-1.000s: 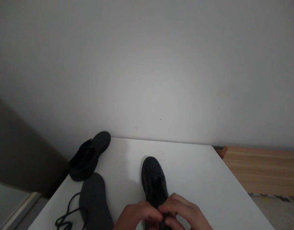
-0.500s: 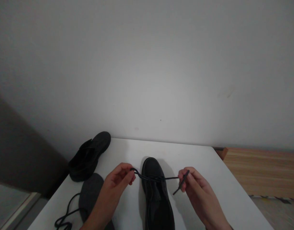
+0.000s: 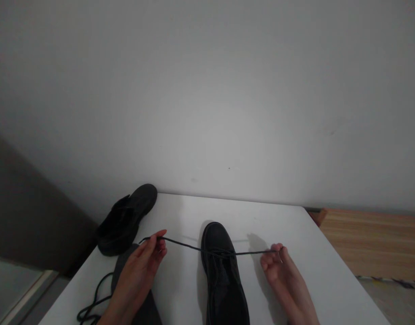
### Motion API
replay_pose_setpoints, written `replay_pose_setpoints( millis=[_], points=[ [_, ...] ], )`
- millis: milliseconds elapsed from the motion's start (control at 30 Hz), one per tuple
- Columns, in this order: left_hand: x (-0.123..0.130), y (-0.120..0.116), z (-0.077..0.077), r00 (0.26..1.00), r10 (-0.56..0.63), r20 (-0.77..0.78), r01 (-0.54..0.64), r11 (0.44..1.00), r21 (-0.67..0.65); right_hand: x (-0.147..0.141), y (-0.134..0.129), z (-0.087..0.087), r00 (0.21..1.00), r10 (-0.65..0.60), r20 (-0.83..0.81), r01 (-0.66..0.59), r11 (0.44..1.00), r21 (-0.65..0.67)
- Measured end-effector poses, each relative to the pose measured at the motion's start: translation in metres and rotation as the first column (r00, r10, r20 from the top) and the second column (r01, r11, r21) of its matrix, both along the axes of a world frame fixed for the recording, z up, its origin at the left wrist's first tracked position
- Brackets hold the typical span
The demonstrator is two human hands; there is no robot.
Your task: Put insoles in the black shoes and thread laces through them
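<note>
Left hand (image 3: 140, 268) and right hand (image 3: 287, 277) are stretching thin black lace (image 3: 183, 244) across round-toed black shoe (image 3: 218, 234) at six o'clock, second black shoe (image 3: 126, 221) lying at eight.

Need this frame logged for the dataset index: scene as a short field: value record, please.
left hand: pinches one end of the black lace, near
right hand: pinches the other end
lace: stretched across the near shoe, both sides raised
near shoe: black, toe toward wall
far shoe: black, at table's left edge
insole: dark gray, partly under left forearm
loose lace: black, coiled left of insole
table: white, against wall
</note>
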State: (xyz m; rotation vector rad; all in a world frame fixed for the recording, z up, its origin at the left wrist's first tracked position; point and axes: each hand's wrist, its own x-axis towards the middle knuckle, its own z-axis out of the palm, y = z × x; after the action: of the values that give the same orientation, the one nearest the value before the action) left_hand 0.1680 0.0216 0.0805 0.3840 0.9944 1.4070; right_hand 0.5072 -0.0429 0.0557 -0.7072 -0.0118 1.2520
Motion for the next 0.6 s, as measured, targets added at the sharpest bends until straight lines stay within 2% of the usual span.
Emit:
replay_pose_setpoints(
  millis=[100,200,367,433,467,533,600],
  points=[
    [0.001,0.002,0.003,0.997,0.044,0.061,-0.042,0.999,-0.021,0.003,0.004,-0.002,0.997,-0.054,-0.061,0.056,0.998,0.038],
    [0.006,0.006,0.011,0.988,0.080,0.130,-0.073,0.995,-0.061,0.002,0.005,0.006,0.991,-0.074,-0.112,0.085,0.992,0.095],
    [0.006,0.015,0.015,0.969,0.168,0.183,-0.176,0.984,0.030,0.001,0.003,0.023,0.992,-0.042,-0.122,0.063,0.984,0.168],
    [0.003,0.016,0.014,0.968,0.171,0.182,-0.184,0.982,0.052,0.003,0.002,0.023,0.999,-0.041,0.023,0.036,0.985,0.166],
    [0.002,0.015,0.015,0.968,0.167,0.187,-0.180,0.982,0.057,0.004,0.001,0.022,0.986,-0.039,0.165,0.015,0.989,0.148],
    [0.001,0.011,0.016,0.982,0.138,0.126,-0.152,0.982,0.111,0.008,-0.001,0.019,0.875,-0.012,0.483,-0.027,0.997,0.074],
    [0.001,0.005,0.018,0.986,0.100,-0.136,-0.065,0.968,0.244,0.012,-0.002,0.017,0.736,0.036,0.676,-0.048,0.999,-0.001]
  ],
)
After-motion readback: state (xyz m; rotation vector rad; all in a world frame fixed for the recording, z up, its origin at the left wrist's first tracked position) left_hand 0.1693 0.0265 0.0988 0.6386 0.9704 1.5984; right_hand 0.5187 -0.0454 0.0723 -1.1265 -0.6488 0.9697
